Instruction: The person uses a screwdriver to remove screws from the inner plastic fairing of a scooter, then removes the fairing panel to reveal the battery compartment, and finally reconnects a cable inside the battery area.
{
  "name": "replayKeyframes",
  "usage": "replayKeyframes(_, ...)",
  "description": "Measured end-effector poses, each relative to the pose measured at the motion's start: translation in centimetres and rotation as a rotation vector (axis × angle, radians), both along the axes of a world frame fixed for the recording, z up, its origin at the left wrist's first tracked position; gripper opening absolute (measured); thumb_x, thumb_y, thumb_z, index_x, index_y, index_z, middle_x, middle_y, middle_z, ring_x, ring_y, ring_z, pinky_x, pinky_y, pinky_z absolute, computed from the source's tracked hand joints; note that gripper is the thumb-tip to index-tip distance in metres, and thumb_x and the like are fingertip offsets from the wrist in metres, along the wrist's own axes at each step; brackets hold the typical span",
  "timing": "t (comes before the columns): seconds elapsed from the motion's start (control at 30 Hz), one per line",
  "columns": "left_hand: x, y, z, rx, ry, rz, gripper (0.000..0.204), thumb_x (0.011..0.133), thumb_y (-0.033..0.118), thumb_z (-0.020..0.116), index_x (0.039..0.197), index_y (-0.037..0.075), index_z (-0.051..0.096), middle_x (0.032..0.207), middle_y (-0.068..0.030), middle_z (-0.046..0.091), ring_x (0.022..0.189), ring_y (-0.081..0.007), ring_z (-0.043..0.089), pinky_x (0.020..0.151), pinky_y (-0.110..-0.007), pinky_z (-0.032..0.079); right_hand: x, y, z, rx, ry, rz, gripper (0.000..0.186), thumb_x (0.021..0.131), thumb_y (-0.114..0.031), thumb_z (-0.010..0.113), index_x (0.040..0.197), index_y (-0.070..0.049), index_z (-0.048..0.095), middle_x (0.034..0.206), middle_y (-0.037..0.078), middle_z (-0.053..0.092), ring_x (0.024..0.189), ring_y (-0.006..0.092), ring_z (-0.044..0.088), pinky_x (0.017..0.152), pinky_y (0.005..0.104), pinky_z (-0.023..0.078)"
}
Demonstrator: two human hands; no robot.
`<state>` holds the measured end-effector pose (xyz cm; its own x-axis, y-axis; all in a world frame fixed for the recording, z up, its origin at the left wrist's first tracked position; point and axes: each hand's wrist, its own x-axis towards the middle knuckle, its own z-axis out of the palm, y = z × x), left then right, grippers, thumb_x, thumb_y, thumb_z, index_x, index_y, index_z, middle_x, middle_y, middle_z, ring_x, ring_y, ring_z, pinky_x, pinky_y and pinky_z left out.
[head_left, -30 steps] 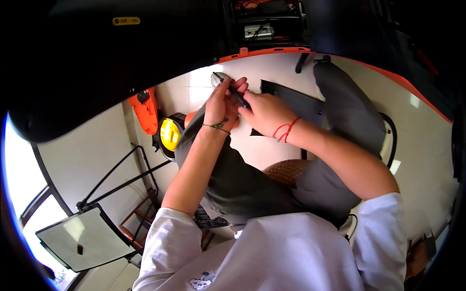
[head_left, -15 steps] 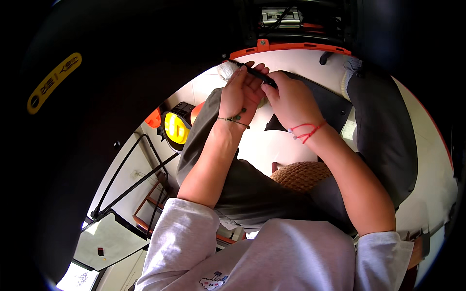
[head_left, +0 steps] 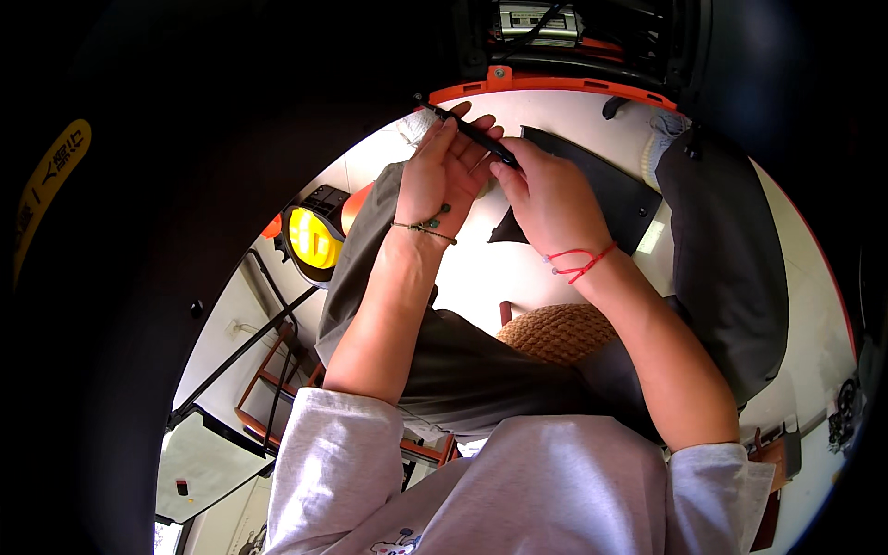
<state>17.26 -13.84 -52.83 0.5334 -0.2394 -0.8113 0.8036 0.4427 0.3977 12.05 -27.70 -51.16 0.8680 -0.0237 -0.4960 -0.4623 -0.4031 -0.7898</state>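
Note:
Both hands grip a slender black tool (head_left: pixel 476 137) up by the underside of a large dark body (head_left: pixel 203 83) with an orange edge strip (head_left: pixel 564 81). My left hand (head_left: pixel 435 185), palm up, has its thumb and loosely curled fingers around the tool's middle. My right hand (head_left: pixel 555 199) closes over its lower right end. The tool's upper tip lies near the dark body's lower edge; whether they touch, I cannot tell. Above the strip, an opening shows a silver part (head_left: pixel 536 23) and black cables.
A black plate (head_left: pixel 615 194) lies on the floor beyond my hands. To the left are a yellow object (head_left: pixel 314 239) in a black housing, a black tube frame (head_left: pixel 240 342) and a pale panel (head_left: pixel 203 462). A woven seat (head_left: pixel 555 333) shows between my dark-trousered legs.
The view has shifted, so the dark body covers more of the left. Both hands and the tool have moved up toward the body's lower edge, still gripping.

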Motion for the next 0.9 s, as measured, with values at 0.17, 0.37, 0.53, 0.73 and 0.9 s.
replayKeyframes(0.17,-0.2,-0.1,-0.1,-0.001,-0.010,0.005,0.031,0.099,0.019,0.041,0.124,0.002,0.048,0.110,-0.0123,0.059,0.107,-0.0237,0.056,0.093,-0.036,0.045,0.1,0.1,0.4,0.024,0.021,-0.031,0.026,0.092,-0.021,0.053,0.109,-0.003,0.061,0.085,0.020,0.066,0.078,0.0372,0.064,0.071,0.0442,0.052)
replayKeyframes(0.37,-0.1,0.0,-0.1,0.009,-0.003,0.004,0.031,0.099,0.020,0.042,0.124,0.001,0.048,0.110,-0.0127,0.059,0.106,-0.0238,0.057,0.094,-0.036,0.045,0.2,0.0,0.1,0.070,0.038,-0.048,0.028,0.091,-0.021,0.054,0.110,-0.001,0.061,0.078,0.022,0.065,0.074,0.0389,0.064,0.067,0.0449,0.052)
replayKeyframes(0.53,-0.1,-0.1,-0.3,0.021,0.008,-0.013,0.029,0.099,0.022,0.043,0.118,0.002,0.050,0.107,-0.0110,0.060,0.105,-0.0224,0.057,0.089,-0.035,0.048,-0.1,0.3,-1.1,0.226,0.068,-0.170,0.030,0.092,-0.022,0.054,0.111,0.000,0.060,0.076,0.020,0.066,0.069,0.0323,0.066,0.064,0.0382,0.053)
replayKeyframes(0.73,0.0,0.1,-0.7,0.030,0.030,-0.022,0.025,0.099,0.027,0.045,0.102,0.003,0.055,0.097,-0.0086,0.061,0.093,-0.0209,0.060,0.078,-0.032,0.051,1.7,-0.5,0.8,0.715,0.467,-0.371,0.035,0.095,-0.027,0.051,0.099,0.006,0.060,0.071,0.010,0.067,0.060,0.0126,0.063,0.055,0.0261,0.049)
replayKeyframes(0.9,0.3,0.0,-0.5,0.052,0.085,-0.004,0.025,0.098,0.028,0.048,0.095,0.004,0.057,0.090,-0.0062,0.063,0.088,-0.0197,0.059,0.077,-0.033,0.049,2.0,-0.2,1.4,0.983,0.559,-0.592,0.032,0.094,-0.034,0.056,0.091,-0.002,0.060,0.072,0.009,0.066,0.059,0.0134,0.060,0.058,0.0237,0.046)
